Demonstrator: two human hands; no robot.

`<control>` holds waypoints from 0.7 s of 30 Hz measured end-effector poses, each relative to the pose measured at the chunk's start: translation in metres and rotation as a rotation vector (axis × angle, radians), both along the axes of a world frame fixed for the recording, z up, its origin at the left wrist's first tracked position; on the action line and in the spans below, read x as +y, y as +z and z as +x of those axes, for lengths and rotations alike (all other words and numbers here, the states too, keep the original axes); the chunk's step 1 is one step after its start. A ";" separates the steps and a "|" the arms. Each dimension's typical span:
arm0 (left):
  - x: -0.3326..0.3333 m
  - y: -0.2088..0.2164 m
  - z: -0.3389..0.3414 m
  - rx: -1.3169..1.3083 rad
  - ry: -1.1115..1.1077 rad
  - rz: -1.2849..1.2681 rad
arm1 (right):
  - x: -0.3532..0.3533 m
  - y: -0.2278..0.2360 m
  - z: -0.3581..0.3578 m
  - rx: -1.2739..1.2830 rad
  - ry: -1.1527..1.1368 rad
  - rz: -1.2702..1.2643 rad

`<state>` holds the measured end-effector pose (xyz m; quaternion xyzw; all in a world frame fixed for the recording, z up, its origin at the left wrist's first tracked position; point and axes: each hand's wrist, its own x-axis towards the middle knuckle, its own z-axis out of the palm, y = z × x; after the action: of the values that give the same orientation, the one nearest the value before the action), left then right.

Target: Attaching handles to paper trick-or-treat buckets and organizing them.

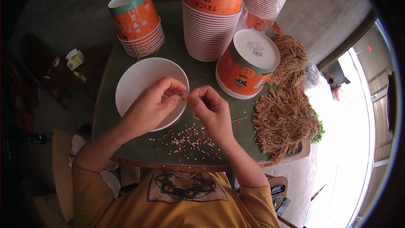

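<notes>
Over the right rim of a white paper bucket (126, 86), my two hands meet with pinched fingers. Between the fingertips shows a small tan bit of twine (184, 97). My left hand (157, 105) is closed on it, above the bucket's mouth. Thumb and forefinger of my right hand (211, 112) pinch it from the other side. A length of the same twine (239, 119) shows on the table beyond my right wrist. Below the hands, many small pink, red and white beads (192, 141) lie scattered on the green tabletop.
Tall stacks of orange printed paper buckets (211, 29) stand at the back. An upturned bucket (247, 67) sits right of my hands, a smaller stack (141, 29) at back left. Bundles of brown twine (284, 122) cover the table's right side. A tissue pack (74, 59) lies off left.
</notes>
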<state>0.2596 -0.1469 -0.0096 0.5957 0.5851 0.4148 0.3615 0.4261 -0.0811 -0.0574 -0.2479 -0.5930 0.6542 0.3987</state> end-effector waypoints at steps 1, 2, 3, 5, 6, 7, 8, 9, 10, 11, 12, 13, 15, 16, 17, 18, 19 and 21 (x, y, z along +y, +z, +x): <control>-0.001 0.000 0.000 -0.069 -0.020 -0.048 | 0.000 0.003 0.001 -0.001 0.003 -0.001; -0.002 0.000 -0.001 -0.069 -0.017 -0.049 | 0.000 0.008 0.002 0.003 0.071 -0.189; -0.002 0.001 -0.002 -0.115 -0.043 -0.075 | 0.001 0.012 0.004 0.006 0.135 -0.377; -0.002 0.003 -0.004 -0.162 -0.068 -0.101 | 0.001 0.010 0.002 0.023 0.142 -0.401; -0.002 0.005 -0.004 -0.232 -0.068 -0.152 | 0.002 0.009 0.002 0.040 0.147 -0.425; -0.001 0.006 -0.004 -0.302 -0.067 -0.203 | 0.002 0.009 0.002 0.039 0.146 -0.424; 0.000 0.007 -0.005 -0.303 -0.068 -0.202 | 0.002 0.008 0.002 0.035 0.140 -0.387; 0.001 0.007 -0.006 -0.305 -0.069 -0.233 | 0.001 0.008 0.001 0.031 0.135 -0.350; 0.002 0.007 -0.008 -0.306 -0.070 -0.264 | 0.001 0.008 0.001 0.030 0.136 -0.350; 0.003 0.007 -0.008 -0.308 -0.070 -0.263 | 0.000 0.008 0.001 0.021 0.114 -0.288; 0.003 0.006 -0.008 -0.354 -0.075 -0.267 | -0.001 0.007 0.000 0.012 0.093 -0.228; 0.004 0.005 -0.009 -0.400 -0.080 -0.271 | -0.002 0.006 -0.002 0.010 0.094 -0.228; 0.005 0.004 -0.011 -0.406 -0.096 -0.273 | -0.004 0.002 -0.005 0.054 0.032 -0.089; 0.005 0.004 -0.012 -0.410 -0.112 -0.277 | -0.005 0.003 -0.004 0.052 0.032 -0.088; 0.005 0.003 -0.012 -0.411 -0.112 -0.276 | -0.006 0.005 -0.004 0.036 0.020 -0.076; 0.004 0.002 -0.011 -0.362 -0.105 -0.266 | -0.007 0.006 -0.004 0.019 0.008 -0.064; 0.004 0.002 -0.011 -0.312 -0.099 -0.257 | -0.007 0.005 -0.004 0.018 0.008 -0.063; 0.005 0.000 -0.011 -0.261 -0.101 -0.224 | -0.008 0.005 -0.005 0.021 -0.004 -0.008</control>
<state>0.2484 -0.1420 -0.0097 0.5212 0.5451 0.4022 0.5191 0.4215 -0.0894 -0.0524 -0.2440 -0.5856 0.6582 0.4053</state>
